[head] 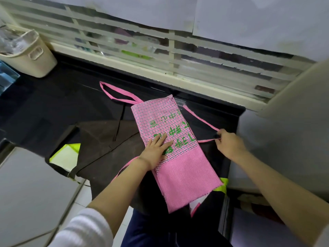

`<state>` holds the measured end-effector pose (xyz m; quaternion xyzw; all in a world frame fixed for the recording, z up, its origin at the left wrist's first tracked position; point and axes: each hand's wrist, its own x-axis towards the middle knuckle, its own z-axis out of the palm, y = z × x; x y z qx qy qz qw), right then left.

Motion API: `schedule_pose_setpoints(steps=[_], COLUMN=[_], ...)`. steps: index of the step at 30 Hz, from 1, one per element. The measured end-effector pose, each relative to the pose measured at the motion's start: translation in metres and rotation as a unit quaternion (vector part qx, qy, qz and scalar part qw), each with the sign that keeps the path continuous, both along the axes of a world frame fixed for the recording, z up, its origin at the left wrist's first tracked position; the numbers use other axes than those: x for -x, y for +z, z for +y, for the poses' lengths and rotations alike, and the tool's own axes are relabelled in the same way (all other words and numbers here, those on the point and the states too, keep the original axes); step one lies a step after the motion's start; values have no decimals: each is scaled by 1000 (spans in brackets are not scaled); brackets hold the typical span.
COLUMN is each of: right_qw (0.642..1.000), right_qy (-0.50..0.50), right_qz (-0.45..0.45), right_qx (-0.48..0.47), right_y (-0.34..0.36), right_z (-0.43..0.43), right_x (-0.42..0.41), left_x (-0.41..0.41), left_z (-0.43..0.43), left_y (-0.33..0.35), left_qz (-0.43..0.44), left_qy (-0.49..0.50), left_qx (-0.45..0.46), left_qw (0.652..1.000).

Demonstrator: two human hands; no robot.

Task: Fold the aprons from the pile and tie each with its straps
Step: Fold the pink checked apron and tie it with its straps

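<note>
Fingers [160,139] of left hand [154,154] lie straight and spread, pinning the folded pink apron [187,172] flat with the dark pile [106,139] beneath it, while right hand [229,146], just right of the apron, pinches its strap [201,121], probably to tension it for tying.

The black counter [53,97] carries a spread brown apron [106,139] and, far left, a cream bin [41,59].

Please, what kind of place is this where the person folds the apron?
Likely an indoor work corner in a home or small shop; which one is unclear. A dark counter stands under a slatted window, a beige bin sits at one end, and the floor is pale tile.
</note>
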<state>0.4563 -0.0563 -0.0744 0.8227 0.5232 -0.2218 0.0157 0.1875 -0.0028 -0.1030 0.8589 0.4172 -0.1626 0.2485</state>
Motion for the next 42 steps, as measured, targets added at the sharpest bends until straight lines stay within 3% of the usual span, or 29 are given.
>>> schedule_pose_setpoints(steps=[2, 4, 7, 9, 12, 15, 19, 25, 27, 30, 35, 38, 42], right_qw=[995, 968, 904, 895, 890, 882, 877, 889, 899, 914, 930, 901, 913], right_qy=[73, 217, 409, 422, 426, 450, 463, 440, 404, 335, 247, 181, 147], right_qz=[3, 73, 120, 124, 120, 90, 50, 81, 136, 211, 262, 380, 376], right_qx=[-68, -105, 3, 76, 104, 113, 117, 94, 98, 85, 70, 102, 62], right_y=[5, 7, -3, -12, -16, -18, -21, -22, -19, -10, 1, 0, -11], right_z=[-2, -8, -22, -27, -33, -39, -45, -49, -46, -40, -28, -22, -19], right_x=[9, 23, 41, 44, 39, 40, 48, 50, 47, 42, 29, 28, 30], left_x=[0, 0, 3, 8, 26, 46, 68, 61, 56, 54, 53, 52, 42], left_z=[-2, -5, -17, -26, -41, -53, -61, -73, -76, -74, -74, -73, -68], left_y=[1, 1, 3, 4, -5, -6, -9, -12, -10, -4, 12, 17, 33], left_qz=[-3, -5, -44, -79, -128, -145, -98, -90, -123, -228, -350, -381, -390], left_qy=[-1, 0, -8, -36, -47, -33, -67, -216, -176, -31, 165, 274, 412], left_qx=[-17, -49, -132, -176, -200, -125, -67, -164, -113, 36, 131, 138, 104], left_qw=[1000, 999, 990, 981, 970, 981, 991, 958, 970, 973, 913, 872, 817])
